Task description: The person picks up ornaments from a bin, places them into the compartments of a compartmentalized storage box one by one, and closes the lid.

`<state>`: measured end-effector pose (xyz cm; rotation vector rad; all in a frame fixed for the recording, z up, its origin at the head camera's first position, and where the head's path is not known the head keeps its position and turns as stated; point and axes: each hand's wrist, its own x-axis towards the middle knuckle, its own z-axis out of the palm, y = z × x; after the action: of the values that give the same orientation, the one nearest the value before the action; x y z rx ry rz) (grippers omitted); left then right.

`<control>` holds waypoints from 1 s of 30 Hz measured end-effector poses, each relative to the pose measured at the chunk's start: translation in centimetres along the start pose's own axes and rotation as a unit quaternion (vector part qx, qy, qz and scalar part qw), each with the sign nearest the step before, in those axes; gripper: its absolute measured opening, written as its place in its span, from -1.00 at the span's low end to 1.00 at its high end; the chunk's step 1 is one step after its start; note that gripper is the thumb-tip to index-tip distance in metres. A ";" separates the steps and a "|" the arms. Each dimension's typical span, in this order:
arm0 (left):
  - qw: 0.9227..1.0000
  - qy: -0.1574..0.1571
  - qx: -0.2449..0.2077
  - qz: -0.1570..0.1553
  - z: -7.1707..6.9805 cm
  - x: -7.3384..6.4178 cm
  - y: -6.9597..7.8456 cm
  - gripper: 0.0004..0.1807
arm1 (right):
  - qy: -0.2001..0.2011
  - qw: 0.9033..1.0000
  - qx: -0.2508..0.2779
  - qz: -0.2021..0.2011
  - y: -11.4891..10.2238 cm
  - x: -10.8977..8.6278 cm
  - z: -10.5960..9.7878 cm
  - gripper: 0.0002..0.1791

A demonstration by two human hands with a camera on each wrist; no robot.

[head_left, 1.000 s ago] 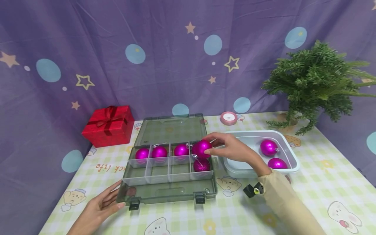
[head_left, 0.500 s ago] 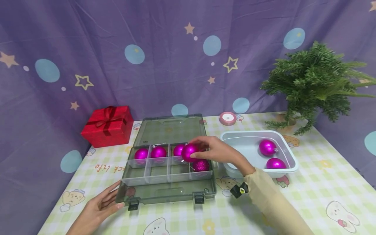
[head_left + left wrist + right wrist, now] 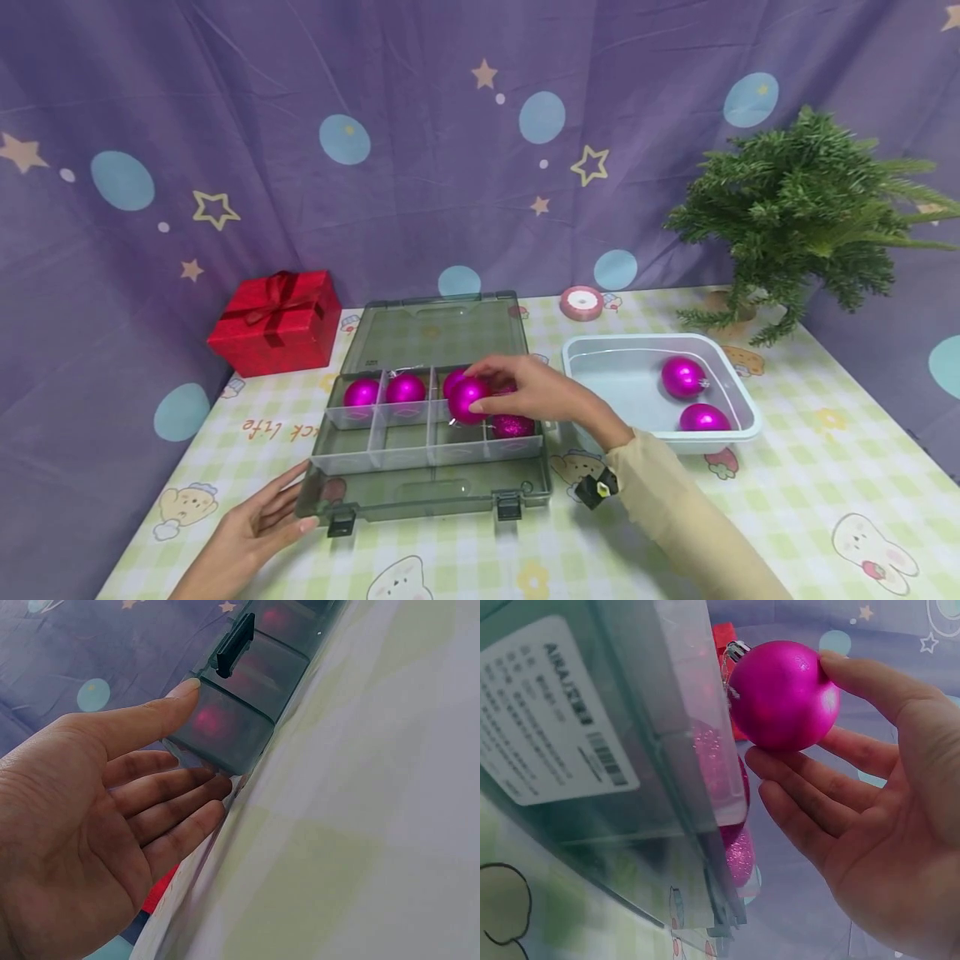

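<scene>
My right hand (image 3: pixel 536 390) pinches a shiny magenta Christmas bauble (image 3: pixel 467 402) between thumb and fingers, above the middle of the grey divided storage box (image 3: pixel 431 493). In the right wrist view, the held bauble (image 3: pixel 784 696) shows its silver cap and loop toward the box. Magenta baubles (image 3: pixel 405 389) sit in the back-row compartments, the right end partly covered by my hand. A glittery bauble (image 3: pixel 513 427) lies in the middle row's right compartment. My left hand (image 3: pixel 258 525) touches the box's front left corner, fingers nearly straight and thumb on its edge (image 3: pixel 184 690).
The box's clear lid (image 3: pixel 442 333) lies back, opened. To the right, a pale plastic tub (image 3: pixel 660 340) holds two magenta baubles (image 3: pixel 684 377). A red gift box (image 3: pixel 277 321), a ribbon roll (image 3: pixel 582 303) and an artificial fir (image 3: pixel 795 200) stand toward the back.
My right hand has carried the bauble leftward and slightly down, from over the box's right end to over its middle compartments. My left hand stays at the corner.
</scene>
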<state>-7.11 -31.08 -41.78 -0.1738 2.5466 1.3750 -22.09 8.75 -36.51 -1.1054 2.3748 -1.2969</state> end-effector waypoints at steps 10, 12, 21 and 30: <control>1.000 -0.004 0.003 0.001 0.0 0.2 0.0 -0.07 | -0.014 1.000 0.013 -0.009 0.4 0.1 0.2 -0.50; 1.000 -0.003 0.004 0.001 0.0 0.2 0.0 -0.07 | -0.017 1.000 0.022 -0.008 0.4 -0.1 0.1 -0.50; 1.000 -0.003 0.001 -0.007 0.0 0.2 -0.1 -0.07 | 0.003 1.000 0.001 0.001 0.2 -1.6 -1.3 -0.45; 1.000 0.000 -0.002 -0.001 0.0 0.1 -0.1 -0.08 | 0.042 0.999 0.012 0.003 1.0 -4.3 -3.5 -0.49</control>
<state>-7.16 -31.13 -41.92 -0.1783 2.5440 1.3786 -21.40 14.32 -35.87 -1.0557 2.4137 -1.3906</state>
